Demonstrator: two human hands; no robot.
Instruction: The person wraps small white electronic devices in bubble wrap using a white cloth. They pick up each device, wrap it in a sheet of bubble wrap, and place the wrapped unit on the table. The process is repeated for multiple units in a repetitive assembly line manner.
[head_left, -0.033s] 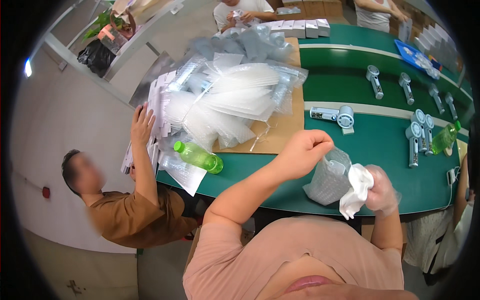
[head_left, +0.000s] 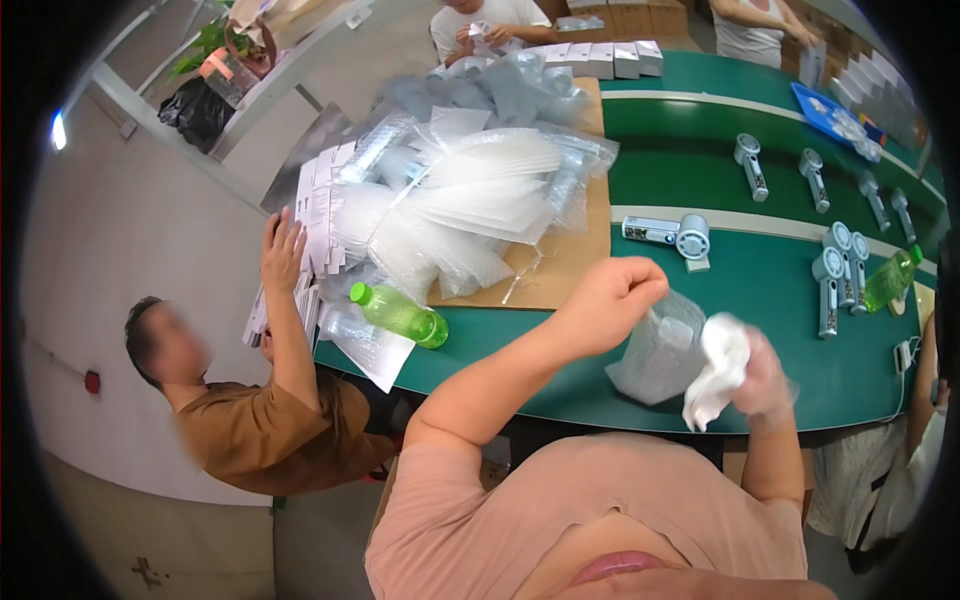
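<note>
My left hand [head_left: 622, 298] pinches the top edge of a clear bubble-wrap bag [head_left: 652, 372]. The bag hangs over the near edge of the green table, and something pale shows through it, too blurred to name. Beside the bag, my right hand [head_left: 764, 378], covered by a thin clear plastic glove, is closed around a crumpled white cloth [head_left: 716, 368]. Past the bag lies a light-blue handheld fan [head_left: 690, 237] on its side, its round head to the right and a small pale block touching it.
Flat bubble-wrap bags [head_left: 480, 190] are heaped on cardboard [head_left: 570, 280] at left, near a green bottle [head_left: 400, 315]. Several fans [head_left: 828, 285] stand at right by another green bottle [head_left: 892, 280]. A co-worker's hand [head_left: 283, 250] touches printed papers [head_left: 322, 210]. White boxes [head_left: 600, 60] line the back.
My right hand and the white cloth have shifted slightly up, and the cloth's folds have changed shape. My left hand still holds the bag in nearly the same place.
</note>
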